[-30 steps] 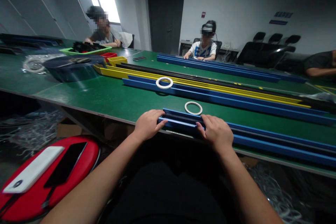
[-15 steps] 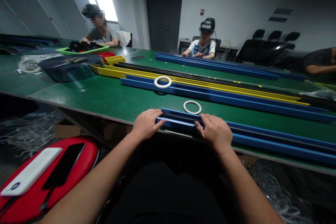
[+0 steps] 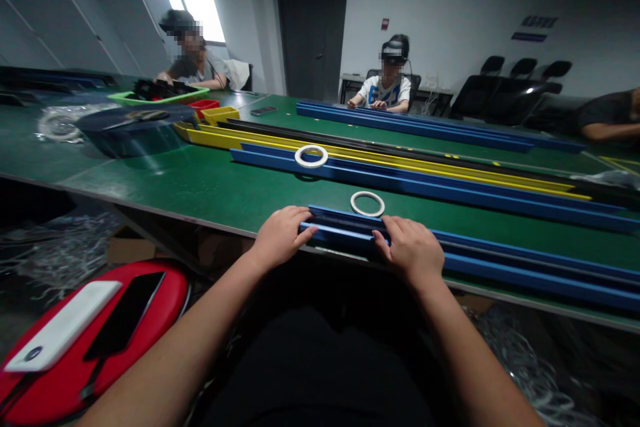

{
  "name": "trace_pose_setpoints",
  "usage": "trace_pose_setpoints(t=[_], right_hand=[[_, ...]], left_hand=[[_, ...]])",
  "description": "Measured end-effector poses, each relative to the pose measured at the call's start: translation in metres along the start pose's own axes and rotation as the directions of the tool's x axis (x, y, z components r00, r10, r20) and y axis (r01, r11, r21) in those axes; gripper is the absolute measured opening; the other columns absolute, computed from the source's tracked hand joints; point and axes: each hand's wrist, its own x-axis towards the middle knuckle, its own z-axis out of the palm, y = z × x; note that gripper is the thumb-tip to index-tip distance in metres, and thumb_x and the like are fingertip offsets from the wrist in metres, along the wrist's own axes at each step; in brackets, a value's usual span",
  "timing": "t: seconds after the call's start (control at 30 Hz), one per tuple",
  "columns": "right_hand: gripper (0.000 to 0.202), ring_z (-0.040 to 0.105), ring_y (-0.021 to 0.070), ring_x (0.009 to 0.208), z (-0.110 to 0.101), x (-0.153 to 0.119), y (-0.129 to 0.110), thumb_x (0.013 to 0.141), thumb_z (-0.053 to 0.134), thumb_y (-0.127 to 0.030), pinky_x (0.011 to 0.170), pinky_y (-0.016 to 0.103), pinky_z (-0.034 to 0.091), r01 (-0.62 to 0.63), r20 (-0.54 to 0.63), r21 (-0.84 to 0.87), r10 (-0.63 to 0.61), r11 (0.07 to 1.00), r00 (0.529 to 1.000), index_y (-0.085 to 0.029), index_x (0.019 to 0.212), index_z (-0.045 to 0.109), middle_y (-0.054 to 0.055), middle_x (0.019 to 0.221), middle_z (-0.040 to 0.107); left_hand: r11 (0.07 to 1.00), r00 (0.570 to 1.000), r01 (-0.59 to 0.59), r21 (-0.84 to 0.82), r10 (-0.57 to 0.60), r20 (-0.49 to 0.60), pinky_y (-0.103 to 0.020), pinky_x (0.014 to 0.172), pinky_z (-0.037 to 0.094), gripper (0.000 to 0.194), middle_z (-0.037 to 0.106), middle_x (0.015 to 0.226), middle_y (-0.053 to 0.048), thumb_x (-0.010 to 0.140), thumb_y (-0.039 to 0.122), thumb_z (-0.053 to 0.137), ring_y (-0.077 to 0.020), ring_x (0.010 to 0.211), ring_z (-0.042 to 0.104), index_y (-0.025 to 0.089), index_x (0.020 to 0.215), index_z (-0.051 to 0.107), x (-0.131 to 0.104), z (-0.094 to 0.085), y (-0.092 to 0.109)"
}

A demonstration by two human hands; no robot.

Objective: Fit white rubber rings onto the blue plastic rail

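A long blue channel-shaped strip (image 3: pixel 345 235) lies along the near edge of the green table (image 3: pixel 200 203) and runs off to the right. My left hand (image 3: pixel 281 235) grips its left end, thumb on the near wall and fingers over the far side. Further right along the same strip, my right hand (image 3: pixel 413 250) holds it in a like way, fingers over the far wall and thumb on the near one. Just behind the strip lies a flat roll of white tape (image 3: pixel 367 213). Another white tape roll (image 3: pixel 311 165) rests on a second blue strip (image 3: pixel 430 188) farther back.
Yellow strips (image 3: pixel 350 153) and black strips lie behind. To the left are a large dark coil (image 3: pixel 133 137), a plastic-wrapped roll (image 3: pixel 60 125) and a green tray (image 3: pixel 193 95). A red stool (image 3: pixel 165 310) holds a phone and a white device. Co-workers sit across and at the right.
Both hands keep their hold on the blue strip. Everything has shifted very slightly in the picture, as from a small head movement.
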Motion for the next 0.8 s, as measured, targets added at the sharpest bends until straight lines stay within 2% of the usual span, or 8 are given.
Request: trace_pose_setpoints(t=[0.2,0.47,0.8], right_hand=[[0.048,0.059,0.0230,0.098,-0.0005,0.0000,-0.0008,0.097,0.039,-0.050,0.086,0.034,0.036,-0.005,-0.001,0.000,0.005,1.000,1.000,-0.016,0.121,0.062,0.010,0.110,0.069],[0.045,0.059,0.0233,0.096,-0.0006,0.0004,-0.0010,0.096,0.041,-0.048,0.084,0.034,0.036,0.002,-0.022,0.007,-0.002,1.000,1.000,-0.016,0.120,0.063,0.011,0.107,0.070],[0.046,0.059,0.0233,0.097,-0.0012,-0.0002,-0.0014,0.097,0.039,-0.049,0.085,0.034,0.035,-0.002,-0.003,0.006,0.002,1.000,1.000,-0.016,0.120,0.063,0.010,0.108,0.069]], left_hand=[[0.999,1.000,-0.019,0.035,0.019,0.001,-0.043,0.101,0.044,0.045,0.064,0.126,-0.011,0.096,0.049,0.041,-0.0263,0.118,0.056,0.017,0.118,0.064,-0.0012,0.0012,-0.0001],[0.999,0.994,0.027,0.029,-0.024,-0.102,-0.043,0.099,0.047,0.044,0.067,0.123,-0.010,0.095,0.050,0.044,-0.0269,0.115,0.059,0.019,0.120,0.063,-0.0077,0.0089,0.0015],[1.000,0.999,0.025,0.017,-0.024,-0.023,-0.042,0.101,0.045,0.045,0.065,0.125,-0.009,0.095,0.051,0.043,-0.0253,0.117,0.057,0.018,0.118,0.063,-0.0021,0.0010,0.0021]])
